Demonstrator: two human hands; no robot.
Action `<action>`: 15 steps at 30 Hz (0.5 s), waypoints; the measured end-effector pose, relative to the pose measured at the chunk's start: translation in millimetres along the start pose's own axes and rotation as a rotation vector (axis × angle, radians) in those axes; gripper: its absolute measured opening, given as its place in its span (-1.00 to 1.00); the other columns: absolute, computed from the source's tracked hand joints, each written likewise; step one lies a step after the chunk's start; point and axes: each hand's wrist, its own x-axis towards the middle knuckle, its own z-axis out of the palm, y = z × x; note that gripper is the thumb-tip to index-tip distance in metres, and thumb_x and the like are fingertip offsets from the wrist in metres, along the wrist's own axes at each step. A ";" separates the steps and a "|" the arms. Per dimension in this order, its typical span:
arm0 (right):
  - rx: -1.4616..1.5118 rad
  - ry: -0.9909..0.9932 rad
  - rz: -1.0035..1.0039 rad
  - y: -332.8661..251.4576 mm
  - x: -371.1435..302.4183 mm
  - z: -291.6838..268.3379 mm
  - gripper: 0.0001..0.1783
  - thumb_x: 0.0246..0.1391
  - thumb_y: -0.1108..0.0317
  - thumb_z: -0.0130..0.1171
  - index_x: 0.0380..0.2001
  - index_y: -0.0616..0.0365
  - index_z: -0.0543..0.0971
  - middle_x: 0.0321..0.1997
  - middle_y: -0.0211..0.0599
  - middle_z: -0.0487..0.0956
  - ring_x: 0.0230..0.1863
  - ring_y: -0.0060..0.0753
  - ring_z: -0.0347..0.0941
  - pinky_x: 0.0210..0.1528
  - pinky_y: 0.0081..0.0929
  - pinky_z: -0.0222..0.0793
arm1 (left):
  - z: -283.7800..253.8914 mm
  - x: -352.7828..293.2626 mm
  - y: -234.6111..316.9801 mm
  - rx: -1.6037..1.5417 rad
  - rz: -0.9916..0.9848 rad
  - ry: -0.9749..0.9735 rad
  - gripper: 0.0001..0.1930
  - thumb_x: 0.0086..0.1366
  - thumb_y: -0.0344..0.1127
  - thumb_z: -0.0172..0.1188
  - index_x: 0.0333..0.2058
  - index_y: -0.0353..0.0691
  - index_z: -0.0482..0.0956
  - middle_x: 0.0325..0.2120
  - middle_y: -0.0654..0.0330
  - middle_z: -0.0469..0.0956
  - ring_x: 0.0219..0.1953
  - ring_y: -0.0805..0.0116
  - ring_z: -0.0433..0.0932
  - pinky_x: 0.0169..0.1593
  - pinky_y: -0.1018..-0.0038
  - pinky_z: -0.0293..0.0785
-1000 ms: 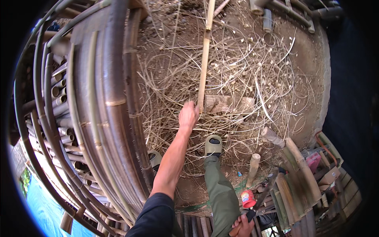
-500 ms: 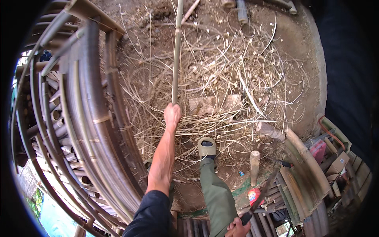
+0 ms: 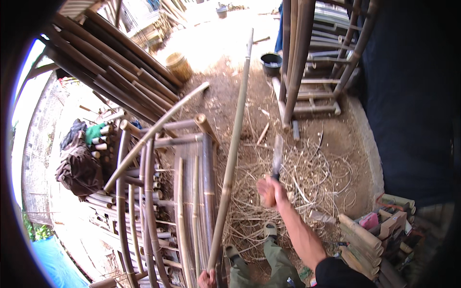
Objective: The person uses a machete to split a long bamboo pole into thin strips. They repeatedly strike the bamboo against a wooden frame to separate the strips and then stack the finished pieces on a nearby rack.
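A long, pale bamboo pole [image 3: 235, 134] slants away from me across the middle of the view. My left hand [image 3: 207, 279] is closed around its near end, low and close to my legs. Out in front, to the right of the pole, my right hand [image 3: 271, 192] grips a large knife [image 3: 278, 156] by its dark handle. The blade points forward and is smeared by motion. It is apart from the pole. Below the knife, thin bamboo strips and shavings [image 3: 307, 180] litter the ground around my sandals [image 3: 270, 229].
A bamboo bench frame [image 3: 168, 192] stands close on the left, with another pole [image 3: 158, 134] leaning across it. Bamboo racks [image 3: 312, 62], a black bucket [image 3: 271, 63] and a yellowish bucket [image 3: 178, 66] are farther off. Split bamboo pieces [image 3: 360, 235] lie at the lower right.
The view has tipped up toward the yard. My left hand has come back toward my body with the pole. My right hand has swung from the lower right to the front with the knife.
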 end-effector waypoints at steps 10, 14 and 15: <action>0.057 -0.214 -0.288 -22.0 -105.1 221.4 -0.75 -0.02 0.31 0.17 -0.32 0.27 0.54 -0.44 -0.21 0.62 -0.46 -0.42 0.55 -0.47 -0.42 0.51 | -21.2 -11.0 -176.5 0.842 -0.093 -0.443 -0.40 0.19 0.00 0.25 0.09 -0.27 0.38 -0.07 -0.19 0.50 -0.15 -0.17 0.57 -0.12 0.10 0.54; 0.049 -0.093 -0.362 56.0 -194.2 214.5 -0.86 -0.04 0.36 0.20 -0.46 0.23 0.60 -0.44 -0.28 0.63 -0.47 -0.53 0.51 -0.41 -0.55 0.43 | -146.6 136.1 32.6 0.116 0.664 0.162 -0.38 0.29 -0.05 0.18 0.13 -0.46 0.33 0.06 -0.34 0.41 0.13 -0.21 0.41 0.18 0.07 0.36; 0.011 -0.098 -0.374 80.2 -210.0 208.9 -0.86 -0.03 0.36 0.21 -0.46 0.23 0.60 -0.43 -0.28 0.64 -0.45 -0.52 0.51 -0.38 -0.53 0.44 | -208.4 148.2 102.8 0.010 0.798 0.212 -0.41 0.33 -0.08 0.13 0.16 -0.43 0.32 0.07 -0.31 0.41 0.15 -0.20 0.39 0.20 0.08 0.34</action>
